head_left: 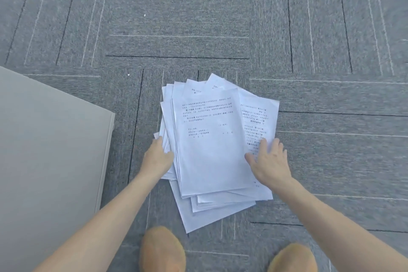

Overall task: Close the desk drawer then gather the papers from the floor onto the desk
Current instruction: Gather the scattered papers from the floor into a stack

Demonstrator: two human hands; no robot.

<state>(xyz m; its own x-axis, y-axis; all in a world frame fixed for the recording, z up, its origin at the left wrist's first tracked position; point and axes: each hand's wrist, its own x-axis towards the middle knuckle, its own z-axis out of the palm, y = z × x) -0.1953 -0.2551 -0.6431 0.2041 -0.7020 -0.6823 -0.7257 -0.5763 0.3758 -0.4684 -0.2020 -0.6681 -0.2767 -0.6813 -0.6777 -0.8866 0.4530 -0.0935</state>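
A loose, fanned stack of white printed papers (pixel 212 146) lies on the grey carpet in front of me. My left hand (pixel 157 157) presses against the stack's left edge, fingers tucked at or under the sheets. My right hand (pixel 270 161) lies flat on the right side of the stack, fingers spread on a printed sheet. Whether either hand grips the sheets is unclear. The pale grey desk top (pixel 50 161) fills the lower left, its corner close to the left hand. No drawer shows.
Grey carpet tiles (pixel 183 24) with thin line patterns stretch all around. My two feet in orange-tan slippers (pixel 162 249) stand at the bottom edge, just below the papers. The desk's corner edge (pixel 110 130) stands left of the pile.
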